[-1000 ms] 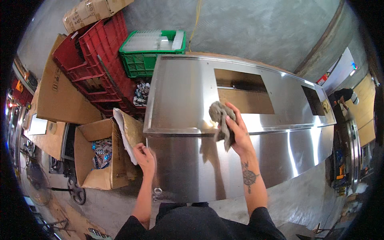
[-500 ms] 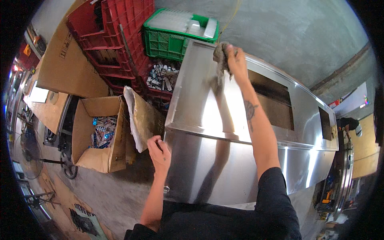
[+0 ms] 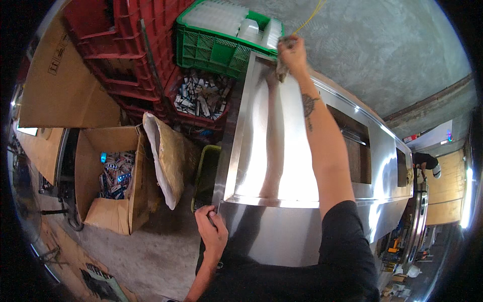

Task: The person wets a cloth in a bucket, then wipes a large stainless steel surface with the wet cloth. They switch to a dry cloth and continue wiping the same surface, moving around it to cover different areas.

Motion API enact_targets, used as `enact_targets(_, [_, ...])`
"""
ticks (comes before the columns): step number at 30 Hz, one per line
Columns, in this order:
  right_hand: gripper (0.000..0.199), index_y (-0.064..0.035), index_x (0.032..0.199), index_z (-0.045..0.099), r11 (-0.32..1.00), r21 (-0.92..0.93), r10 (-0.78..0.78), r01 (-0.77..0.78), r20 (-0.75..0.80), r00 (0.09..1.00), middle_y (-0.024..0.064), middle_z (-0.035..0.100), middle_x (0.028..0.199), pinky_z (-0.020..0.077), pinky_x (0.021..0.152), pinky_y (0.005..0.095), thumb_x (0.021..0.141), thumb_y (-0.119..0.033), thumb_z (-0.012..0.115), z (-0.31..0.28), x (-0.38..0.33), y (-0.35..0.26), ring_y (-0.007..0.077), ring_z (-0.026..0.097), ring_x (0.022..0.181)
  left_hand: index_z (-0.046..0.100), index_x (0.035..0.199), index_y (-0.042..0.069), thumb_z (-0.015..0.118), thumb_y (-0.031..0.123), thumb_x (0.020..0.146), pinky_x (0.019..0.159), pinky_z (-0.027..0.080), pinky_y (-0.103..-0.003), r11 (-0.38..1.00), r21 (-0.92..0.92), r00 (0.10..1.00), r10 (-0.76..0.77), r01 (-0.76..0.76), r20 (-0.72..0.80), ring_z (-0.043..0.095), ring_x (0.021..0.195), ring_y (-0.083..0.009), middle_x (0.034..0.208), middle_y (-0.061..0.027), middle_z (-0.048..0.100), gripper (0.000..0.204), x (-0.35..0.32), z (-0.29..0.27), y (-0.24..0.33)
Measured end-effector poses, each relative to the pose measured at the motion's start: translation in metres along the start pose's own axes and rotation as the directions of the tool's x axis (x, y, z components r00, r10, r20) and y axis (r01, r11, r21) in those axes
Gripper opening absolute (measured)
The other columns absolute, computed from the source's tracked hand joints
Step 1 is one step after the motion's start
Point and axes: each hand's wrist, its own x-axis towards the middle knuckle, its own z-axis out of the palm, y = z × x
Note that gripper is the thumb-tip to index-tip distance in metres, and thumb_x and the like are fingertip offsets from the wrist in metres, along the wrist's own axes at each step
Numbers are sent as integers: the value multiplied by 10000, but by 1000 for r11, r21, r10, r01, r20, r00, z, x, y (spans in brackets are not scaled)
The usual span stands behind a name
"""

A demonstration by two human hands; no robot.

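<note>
A long stainless steel counter (image 3: 271,234) with a raised rim and rectangular openings stretches before me. My right hand (image 3: 295,56) reaches to its far left corner, closed on a crumpled grey-brown rag (image 3: 281,73) that hangs down over the steel. Part of the rag is hidden in my fingers. At the near left corner, my left hand (image 3: 212,234) has its fingers curled round the counter's edge. Bright reflections and a dark streak mirroring my arm run down the shiny panel.
Behind the counter stands a green crate (image 3: 214,53) of translucent plastic pieces. Stacked red crates (image 3: 118,70), a bin of small metal parts (image 3: 201,98), a sack (image 3: 168,161) and a cardboard box (image 3: 108,216) line the left. Another person (image 3: 426,162) is at far right.
My right hand has moved the rag farther away, to the counter's far corner. The view has shifted, and the counter looks turned. My left hand stays at the near left edge.
</note>
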Motion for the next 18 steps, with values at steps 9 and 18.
enact_targets(9, [622,-36,1476,514,1000,25,2,-3,20,1000,233,787,1141,583,884,428,939,-198,780,66,-68,-47,371,761,954,582,1191,-57,503,18,1061,955,496,-468,1000,9,1000,-30,30,6,615,1027,-396,1124,-251,590,170,4,-9,3])
enact_targets(18, [434,-24,1358,597,967,-21,-254,253,-43,966,247,694,847,525,705,517,954,-134,708,65,-77,-38,422,680,717,577,1207,-54,495,3,1058,946,498,-461,1000,-2,999,-22,22,27,612,1023,-389,1129,-246,587,179,3,-7,4])
